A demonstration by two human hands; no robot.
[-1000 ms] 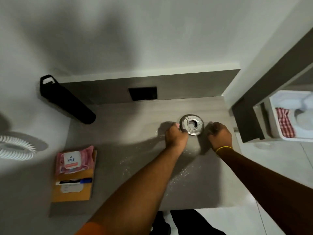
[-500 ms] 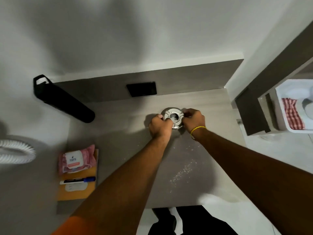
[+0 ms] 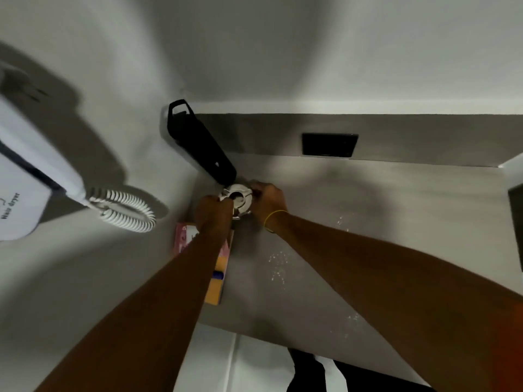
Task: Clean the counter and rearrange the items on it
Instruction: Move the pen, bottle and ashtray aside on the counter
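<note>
- Head view: both hands hold a round metal dish near the back left of the grey counter.
- The left hand is closed on the dish's left edge.
- The right hand is closed on its right edge, and a yellow band sits on that wrist.
- I cannot tell if the dish is touching the counter.
- A black bottle leans in the back left corner, and its bottom end is just behind the dish.
- A pink pack lies on a yellow pad at the left edge of the counter, partly hidden under the left arm.
- A bit of blue shows on the pad, too hidden to name.
- White crumbs are spread on the counter to the right of the pad, under the right arm.
- A black plate is set in the low back wall.
- A white hair dryer with a curly cord hangs on the left wall.
</note>
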